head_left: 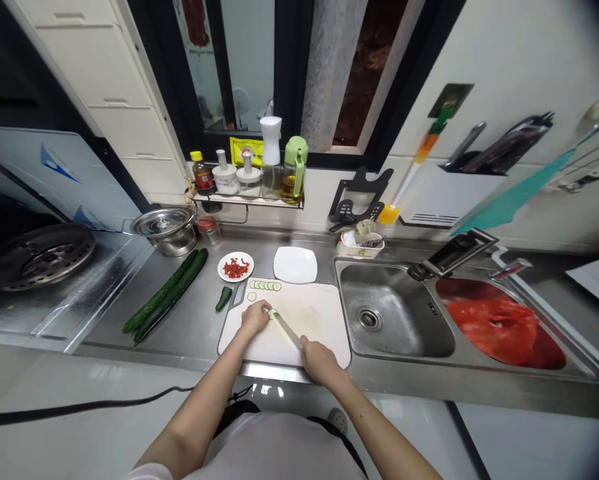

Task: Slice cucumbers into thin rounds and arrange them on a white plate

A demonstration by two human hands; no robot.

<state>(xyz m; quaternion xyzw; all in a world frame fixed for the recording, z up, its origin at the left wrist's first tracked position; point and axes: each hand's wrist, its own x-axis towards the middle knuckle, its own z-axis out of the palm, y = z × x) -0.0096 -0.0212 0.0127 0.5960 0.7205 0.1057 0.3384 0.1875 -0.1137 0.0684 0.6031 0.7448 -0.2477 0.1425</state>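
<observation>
My right hand (320,360) is closed round the handle of a kitchen knife (288,329), its blade slanting up and left over a white cutting board (324,333). At the blade's tip, my left hand (256,317) has its fingers pinched at a small cucumber slice (272,313), partly hidden by the fingers. A row of several cucumber slices (265,285) lies along the board's far left edge, with a single round slice (252,297) just below it. Left of the board sits a short cucumber end piece (224,299).
Two long cucumbers (166,298) lie on the steel counter at left. Behind the board stand a plate of chopped red pieces (236,267) and a white square plate (295,265). A double sink (396,313) is at right, with a red plastic bag (499,327) in its far basin.
</observation>
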